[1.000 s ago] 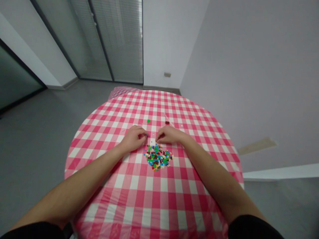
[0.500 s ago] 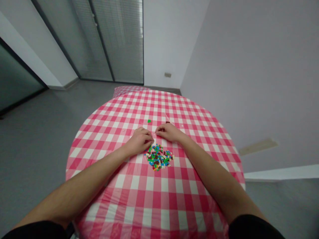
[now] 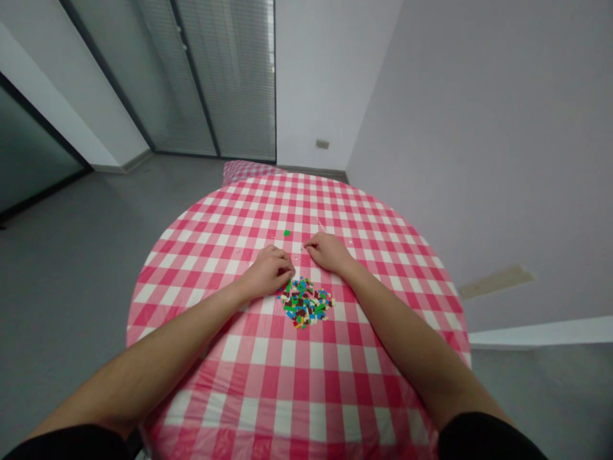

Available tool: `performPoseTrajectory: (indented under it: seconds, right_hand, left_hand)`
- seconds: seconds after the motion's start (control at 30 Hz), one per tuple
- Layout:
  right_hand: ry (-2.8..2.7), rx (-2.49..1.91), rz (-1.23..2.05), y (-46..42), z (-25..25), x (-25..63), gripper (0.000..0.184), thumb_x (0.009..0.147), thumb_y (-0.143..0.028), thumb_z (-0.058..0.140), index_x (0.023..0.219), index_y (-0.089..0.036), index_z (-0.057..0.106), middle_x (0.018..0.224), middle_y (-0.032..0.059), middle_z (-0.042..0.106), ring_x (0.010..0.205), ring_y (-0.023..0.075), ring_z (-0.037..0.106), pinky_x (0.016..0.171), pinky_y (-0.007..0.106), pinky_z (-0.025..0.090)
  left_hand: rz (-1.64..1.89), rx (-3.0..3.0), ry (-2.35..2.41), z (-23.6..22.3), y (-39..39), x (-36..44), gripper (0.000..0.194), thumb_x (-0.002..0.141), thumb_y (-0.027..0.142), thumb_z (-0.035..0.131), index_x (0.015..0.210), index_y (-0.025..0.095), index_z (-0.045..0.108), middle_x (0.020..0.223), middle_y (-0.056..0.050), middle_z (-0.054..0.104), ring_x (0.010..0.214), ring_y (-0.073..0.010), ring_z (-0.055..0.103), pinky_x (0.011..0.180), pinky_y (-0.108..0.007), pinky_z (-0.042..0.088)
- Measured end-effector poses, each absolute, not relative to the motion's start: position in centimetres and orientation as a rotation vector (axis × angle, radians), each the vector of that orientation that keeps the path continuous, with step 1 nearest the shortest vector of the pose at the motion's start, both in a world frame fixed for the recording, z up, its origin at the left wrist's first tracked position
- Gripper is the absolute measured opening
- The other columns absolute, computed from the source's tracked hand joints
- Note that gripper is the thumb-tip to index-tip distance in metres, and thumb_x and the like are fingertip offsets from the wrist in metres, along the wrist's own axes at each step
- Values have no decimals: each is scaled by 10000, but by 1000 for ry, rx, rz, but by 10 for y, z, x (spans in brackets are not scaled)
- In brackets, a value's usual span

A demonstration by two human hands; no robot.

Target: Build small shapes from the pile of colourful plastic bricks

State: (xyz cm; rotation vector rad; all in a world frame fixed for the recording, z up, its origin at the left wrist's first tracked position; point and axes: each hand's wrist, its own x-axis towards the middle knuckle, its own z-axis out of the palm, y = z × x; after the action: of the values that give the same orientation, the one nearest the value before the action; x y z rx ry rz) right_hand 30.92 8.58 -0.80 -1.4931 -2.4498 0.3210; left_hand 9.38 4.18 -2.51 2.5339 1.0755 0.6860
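Observation:
A heap of small coloured bricks (image 3: 305,303) lies on a round table covered by a red and white checked cloth (image 3: 297,383). My left hand (image 3: 269,269) rests curled at the heap's upper left edge, fingertips pinched at the bricks. My right hand (image 3: 328,250) lies farther back, fingers curled down on the cloth, covering the spot where a dark brick lay. A single green brick (image 3: 286,233) sits apart, just beyond both hands.
Grey floor surrounds the table. Glass doors with blinds (image 3: 225,76) stand at the back, a white wall (image 3: 479,128) on the right. A second checked-cloth surface (image 3: 246,170) shows behind the table's far edge.
My left hand slid right to the edge of the heap. My right hand moved back and up over the dark brick, which no longer shows.

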Motion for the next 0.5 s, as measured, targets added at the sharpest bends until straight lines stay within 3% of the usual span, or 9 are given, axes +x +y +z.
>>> performPoseTrajectory:
  seconds: [0.17,0.5]
  right_hand:
    - [-2468,-1459,356,85,-7,312,252,856,-190,566,994,-187,777,979,60,733,879,189,639,782,273,459]
    - [-2598,-1379,256,81,-8,305,326,952,-268,481,1159,-230,730,970,86,682,935,208,594,815,301,429]
  left_hand:
    - [697,2522,1060,-24,41,93,170,869,242,593,803,217,747,849,-30,694,872,-208,573,866,-385,381]
    - [698,2503,1037,-23,41,93,179,859,254,592,808,220,760,845,-36,698,870,-205,583,872,-391,387]
